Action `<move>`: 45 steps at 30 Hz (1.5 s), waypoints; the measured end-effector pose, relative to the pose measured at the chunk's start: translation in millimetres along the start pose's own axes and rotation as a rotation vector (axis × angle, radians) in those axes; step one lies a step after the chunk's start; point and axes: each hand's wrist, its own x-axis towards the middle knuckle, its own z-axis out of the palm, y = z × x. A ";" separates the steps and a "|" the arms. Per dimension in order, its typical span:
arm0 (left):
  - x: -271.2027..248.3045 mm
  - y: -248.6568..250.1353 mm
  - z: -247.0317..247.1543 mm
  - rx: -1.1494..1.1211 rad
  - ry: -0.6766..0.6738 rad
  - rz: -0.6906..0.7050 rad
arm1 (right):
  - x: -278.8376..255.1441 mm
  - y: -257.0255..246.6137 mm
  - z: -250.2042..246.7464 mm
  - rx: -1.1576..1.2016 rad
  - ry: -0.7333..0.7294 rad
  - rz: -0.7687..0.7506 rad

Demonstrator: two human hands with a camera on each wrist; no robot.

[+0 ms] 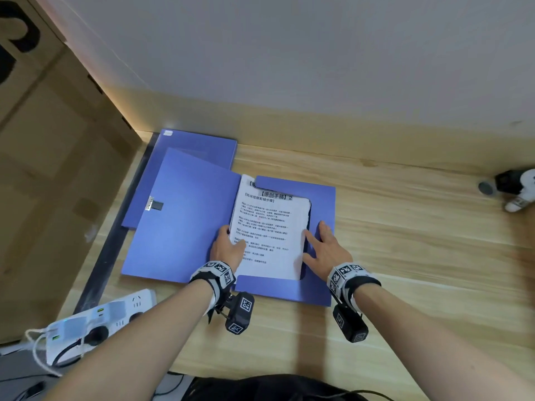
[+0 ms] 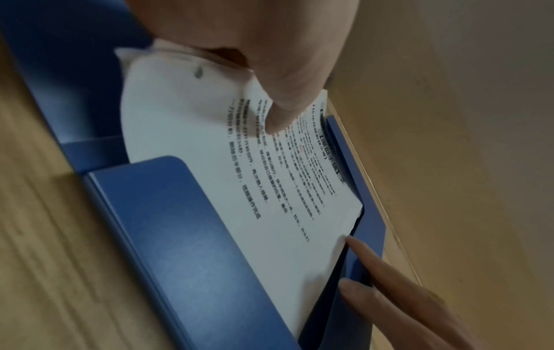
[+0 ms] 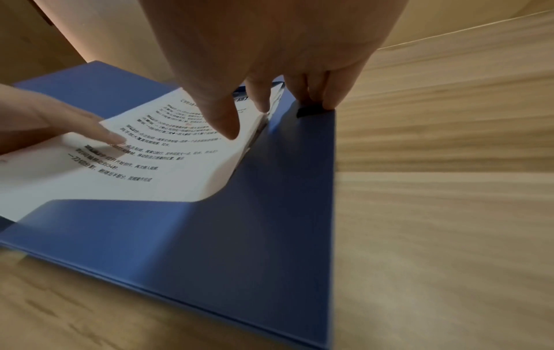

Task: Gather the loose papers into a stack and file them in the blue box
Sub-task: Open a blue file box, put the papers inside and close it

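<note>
The blue box lies open on the wooden table, its lid folded out to the left. A stack of printed papers sits in its tray, partly under the top and bottom flaps. My left hand holds the stack's left edge, with the thumb on top of the sheets, which curl up there. My right hand lies flat: its thumb and forefinger touch the papers' right edge, and the other fingers press on the blue side flap.
A second blue folder lies behind the open lid. A large cardboard box stands at the left. A white power strip with cables sits at the front left. A black-and-white object lies at the far right, by the wall.
</note>
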 end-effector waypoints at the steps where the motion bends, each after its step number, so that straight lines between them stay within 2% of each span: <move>1: 1.1 2.5 0.4 0.000 0.026 -0.009 | -0.3 -0.1 0.2 -0.011 -0.003 -0.004; 7: 2.4 7.3 23.3 0.018 -0.070 -0.057 | -3.3 0.0 0.4 -0.021 0.001 -0.022; 11: -2.7 12.4 39.8 0.037 -0.069 -0.103 | -4.5 -3.5 0.8 -0.033 0.024 -0.023; 15: 7.3 15.2 36.2 0.081 -0.075 -0.123 | -3.4 -4.3 4.3 -0.057 0.054 -0.024; 20: 29.8 15.0 22.1 0.098 -0.010 -0.096 | -3.9 -3.4 7.8 -0.142 0.058 -0.031; 25: 35.7 12.4 18.6 0.088 -0.052 -0.112 | 11.8 -13.2 -4.6 -0.261 0.104 -0.008; 31: 37.2 10.4 18.3 0.049 -0.049 -0.111 | 41.9 -9.7 -26.9 -0.215 0.110 0.016; 34: 38.9 17.1 15.9 0.008 -0.001 -0.043 | 51.1 -4.6 -31.2 -0.175 0.111 0.022; 38: 45.0 26.5 21.4 0.128 -0.074 0.102 | 47.9 5.7 -24.5 -0.055 0.127 0.004; 45: 42.1 42.1 52.0 0.196 -0.345 0.060 | 34.5 22.0 0.1 -0.013 0.076 -0.061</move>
